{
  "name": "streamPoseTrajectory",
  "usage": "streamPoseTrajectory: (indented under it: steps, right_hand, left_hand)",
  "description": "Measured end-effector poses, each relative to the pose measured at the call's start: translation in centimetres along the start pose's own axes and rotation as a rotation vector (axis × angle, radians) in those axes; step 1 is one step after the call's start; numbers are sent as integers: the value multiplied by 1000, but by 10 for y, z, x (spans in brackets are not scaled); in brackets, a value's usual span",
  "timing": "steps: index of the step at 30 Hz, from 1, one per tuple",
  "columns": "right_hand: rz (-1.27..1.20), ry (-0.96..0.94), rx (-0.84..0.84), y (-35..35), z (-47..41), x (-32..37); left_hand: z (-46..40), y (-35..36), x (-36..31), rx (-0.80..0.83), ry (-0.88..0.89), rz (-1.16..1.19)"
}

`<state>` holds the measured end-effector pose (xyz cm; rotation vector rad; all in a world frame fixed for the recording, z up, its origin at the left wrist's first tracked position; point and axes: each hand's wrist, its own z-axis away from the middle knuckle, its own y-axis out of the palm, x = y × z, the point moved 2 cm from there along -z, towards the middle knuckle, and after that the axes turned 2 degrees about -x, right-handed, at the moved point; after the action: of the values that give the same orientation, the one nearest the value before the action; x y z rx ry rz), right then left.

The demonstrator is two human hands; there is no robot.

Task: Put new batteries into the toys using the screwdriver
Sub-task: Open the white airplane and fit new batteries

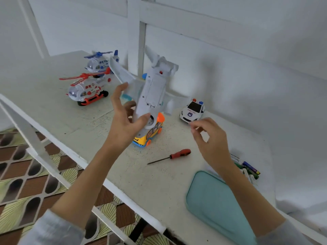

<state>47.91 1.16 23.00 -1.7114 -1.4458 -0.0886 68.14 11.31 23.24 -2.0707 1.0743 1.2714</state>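
White plastic plane (152, 89) is held up at frame centre, belly towards the camera, nose down, blurred by motion. Left hand (125, 119) grips it near the nose, thumb across the underside, forefinger stretched up along the wing root. Right hand (208, 137), right of centre, is apart from the plane, thumb and forefinger tips pinched together; whether anything sits between them I cannot tell. Red-handled screwdriver (172, 156) lies on the table (88, 128) below centre, tip pointing left. Batteries (248, 169) lie in a small heap at right, beside a teal pouch (210, 200) at lower right. Yellow bus (148, 137) stands just behind the plane's nose, a police car (192, 111) right of it, two helicopters (88, 89) at upper left
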Motion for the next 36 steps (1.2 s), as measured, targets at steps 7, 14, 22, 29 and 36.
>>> streamPoseTrajectory:
  steps: [7, 14, 22, 29, 36]
  right_hand:
    - [-157, -176, 124, 12, -48, 69]
    - [-123, -242, 370, 91, -102, 130]
    - [-97, -209, 309, 192, -167, 194]
    - [-193, -180, 145, 258, -197, 226]
    - [-382, -55, -128, 299, -206, 242]
  left_hand:
    - [1, -17, 0, -77, -14, 19]
    - [-22, -62, 7, -124, 26, 40]
    - [-71, -169, 20, -101, 60, -127]
    - [-100, -249, 31, -63, 23, -105]
    - [-115, -304, 70, -41, -151, 7]
